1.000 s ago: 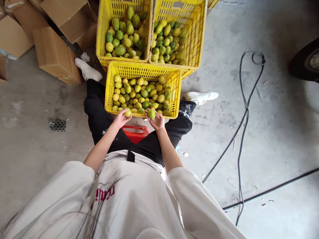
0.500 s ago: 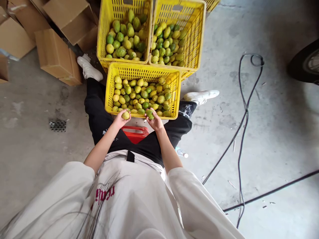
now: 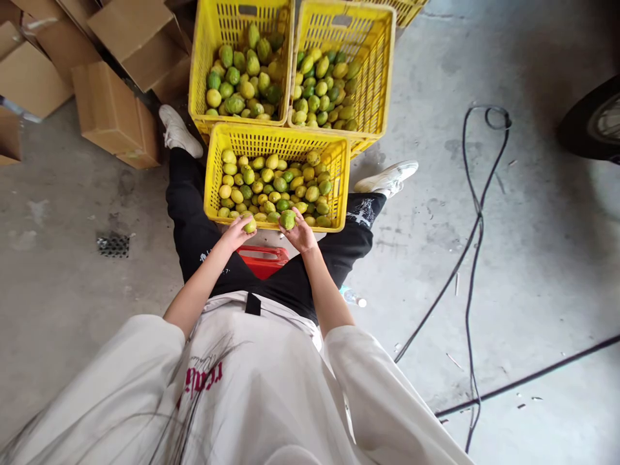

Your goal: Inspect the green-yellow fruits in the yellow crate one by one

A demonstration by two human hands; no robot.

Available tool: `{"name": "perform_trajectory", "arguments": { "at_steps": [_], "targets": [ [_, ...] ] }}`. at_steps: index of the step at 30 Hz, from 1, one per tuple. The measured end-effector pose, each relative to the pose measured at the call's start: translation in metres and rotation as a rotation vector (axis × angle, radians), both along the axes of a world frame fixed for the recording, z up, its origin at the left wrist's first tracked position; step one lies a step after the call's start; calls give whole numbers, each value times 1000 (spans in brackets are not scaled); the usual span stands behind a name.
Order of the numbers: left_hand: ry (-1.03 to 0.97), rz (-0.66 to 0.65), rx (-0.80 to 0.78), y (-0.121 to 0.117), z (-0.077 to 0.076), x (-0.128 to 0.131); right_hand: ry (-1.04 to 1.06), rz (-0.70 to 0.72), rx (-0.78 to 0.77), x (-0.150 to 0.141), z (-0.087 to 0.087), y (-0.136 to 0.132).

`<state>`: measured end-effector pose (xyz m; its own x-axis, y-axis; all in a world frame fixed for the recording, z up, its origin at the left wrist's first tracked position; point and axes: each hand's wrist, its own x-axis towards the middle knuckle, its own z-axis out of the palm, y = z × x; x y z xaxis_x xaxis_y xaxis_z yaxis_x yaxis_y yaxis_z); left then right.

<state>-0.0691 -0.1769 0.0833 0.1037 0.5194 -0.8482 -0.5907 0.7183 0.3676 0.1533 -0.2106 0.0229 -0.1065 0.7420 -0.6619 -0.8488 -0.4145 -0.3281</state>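
Note:
My left hand (image 3: 237,232) is closed around a yellow-green lemon (image 3: 250,225) at the near rim of the front yellow crate (image 3: 278,134). In my right hand (image 3: 303,235) is a greener lemon (image 3: 287,219), gripped by the fingers and turned upward. Both hands are over the crate's near edge, a short gap apart. Inside that crate lie many loose lemons (image 3: 268,175), from yellow to green.
Behind stand two yellow crates of green-yellow lemons, one on the left (image 3: 194,77) and one on the right (image 3: 380,84). Cardboard boxes (image 3: 113,110) lie at left. A red plastic stool (image 3: 264,258) is below me. A black cable (image 3: 477,226) and a wheel (image 3: 591,123) are at right.
Both lemons have turned in my fingers; the left one shows less to the side, the right one shows a rounder, brighter face. My right-side foot has shifted slightly.

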Motion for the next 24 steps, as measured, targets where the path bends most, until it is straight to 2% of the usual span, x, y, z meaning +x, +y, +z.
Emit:
{"name": "perform_trajectory", "arguments": {
  "at_steps": [9,15,19,24],
  "targets": [
    [28,44,-1,0,6,-4,19,-21,-79,1,6,2],
    [11,92,16,1,16,-6,-8,-36,-101,0,10,4],
    [-1,61,-9,2,17,0,-27,-52,-79,-6,15,11],
    [21,13,6,-6,15,12,3,-51,-2,-29,21,21]
  ]
}}
